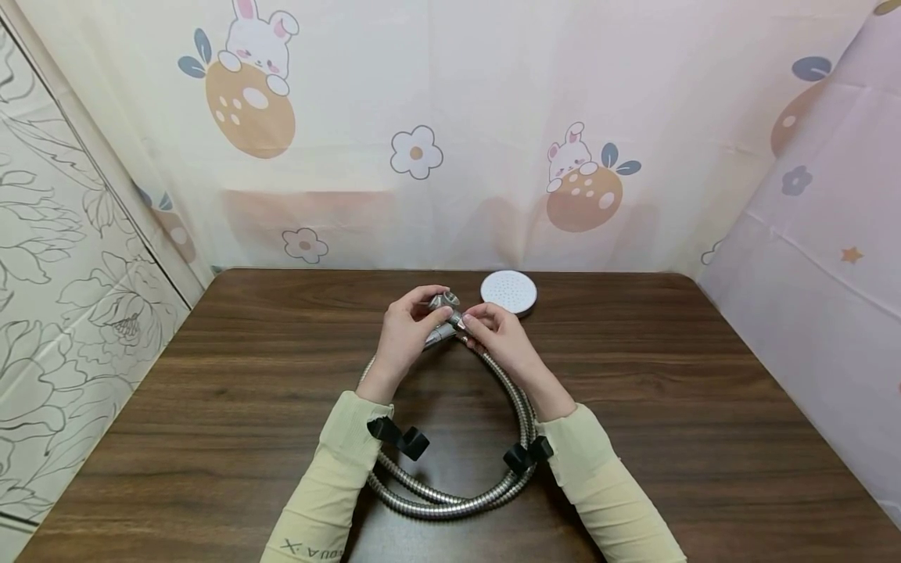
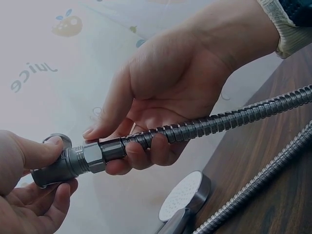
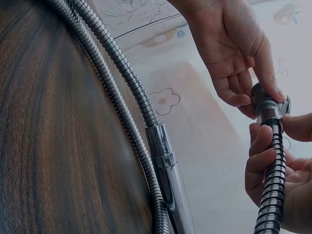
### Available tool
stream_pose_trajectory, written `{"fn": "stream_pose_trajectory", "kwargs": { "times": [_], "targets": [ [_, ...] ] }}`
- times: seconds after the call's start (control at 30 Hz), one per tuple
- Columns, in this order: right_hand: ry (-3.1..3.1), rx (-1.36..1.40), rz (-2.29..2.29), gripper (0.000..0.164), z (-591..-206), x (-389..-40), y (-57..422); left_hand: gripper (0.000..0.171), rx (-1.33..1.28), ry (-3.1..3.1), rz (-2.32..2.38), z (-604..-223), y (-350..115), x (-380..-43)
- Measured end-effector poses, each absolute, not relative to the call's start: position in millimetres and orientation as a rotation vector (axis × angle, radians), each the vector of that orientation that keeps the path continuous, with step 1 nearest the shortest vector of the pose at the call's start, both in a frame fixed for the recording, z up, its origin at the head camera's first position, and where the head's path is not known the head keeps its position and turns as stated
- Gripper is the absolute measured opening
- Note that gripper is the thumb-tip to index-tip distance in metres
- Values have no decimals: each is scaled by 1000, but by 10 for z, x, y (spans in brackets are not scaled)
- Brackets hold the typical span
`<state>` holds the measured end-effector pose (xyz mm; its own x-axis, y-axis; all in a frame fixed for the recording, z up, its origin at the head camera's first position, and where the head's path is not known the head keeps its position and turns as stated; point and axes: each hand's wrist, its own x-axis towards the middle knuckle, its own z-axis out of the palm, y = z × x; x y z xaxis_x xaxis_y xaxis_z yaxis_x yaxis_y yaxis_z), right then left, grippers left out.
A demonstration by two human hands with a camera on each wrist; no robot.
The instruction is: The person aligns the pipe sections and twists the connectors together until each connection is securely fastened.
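Observation:
My left hand [image 1: 403, 332] grips a small chrome fitting [image 1: 446, 299] with a short side branch, thumb on top and fingers beneath. My right hand [image 1: 505, 344] holds the end of a ribbed metal shower hose [image 1: 519, 403]. In the left wrist view, the right thumb rests by the hex nut [image 2: 93, 153] on the hose end, with several fingers curled under the hose. Nut and fitting meet in line; some thread shows between them. Behind the hands lies a round white-faced shower head [image 1: 508, 292]. Its chrome handle [image 3: 174, 195] joins the hose's other end.
The hose lies in a loop on the brown wooden table [image 1: 669, 407], below and between the forearms. A printed curtain [image 1: 479, 117] hangs behind the table's back edge. Black wrist straps [image 1: 397, 438] sit on both sleeves.

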<state>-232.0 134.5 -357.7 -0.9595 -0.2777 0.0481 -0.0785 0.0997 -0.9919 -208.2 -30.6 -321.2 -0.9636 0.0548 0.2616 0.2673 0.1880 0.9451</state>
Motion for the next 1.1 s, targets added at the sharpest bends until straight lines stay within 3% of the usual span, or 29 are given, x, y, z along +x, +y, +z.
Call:
{"fn": "stream_pose_trajectory", "kwargs": {
  "times": [0.4, 1.1],
  "targets": [
    [2282, -411, -1910, 34, -3551, -2302, 1343, 29, -305, -2294, -1879, -3204, -302, -2075],
    [2221, -449, -1968, 30, -3545, -2295, 1338, 30, -299, -2301, -1862, -3194, -305, -2065]
  ]
}}
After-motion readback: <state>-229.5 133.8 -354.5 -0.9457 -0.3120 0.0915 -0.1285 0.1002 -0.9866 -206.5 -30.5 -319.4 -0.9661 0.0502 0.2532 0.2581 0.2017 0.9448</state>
